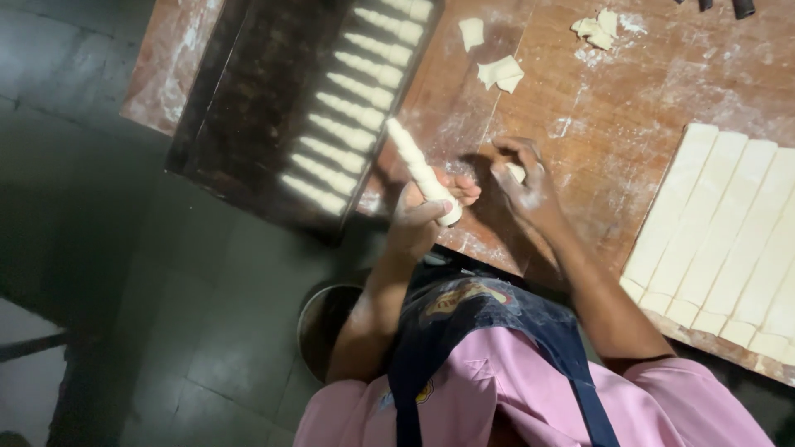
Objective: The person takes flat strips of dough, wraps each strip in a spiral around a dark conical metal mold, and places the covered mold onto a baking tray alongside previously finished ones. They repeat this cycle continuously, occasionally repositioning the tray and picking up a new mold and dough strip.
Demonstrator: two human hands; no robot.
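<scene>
A: Which way does the dough roll [418, 170] lie from my hands?

B: It sits in your left hand [416, 222], fingers closed around its lower end. Its long axis runs up and away from that hand toward the dark baking tray [248, 108], its tip just beside the tray's near edge.

A: And my right hand [522, 186]?

B: Just right of the roll, apart from it, loosely curled, pinching a small pale dough bit [516, 172]. The left hand is the nearer.

A: What surrounds the roll?

B: Beyond it, shaped rolls [352, 112] line the tray. Well right of it, cut dough strips [729, 240] lie on the floured surface [613, 108]; scraps [500, 73] lie above. Nothing stands between roll and tray.
</scene>
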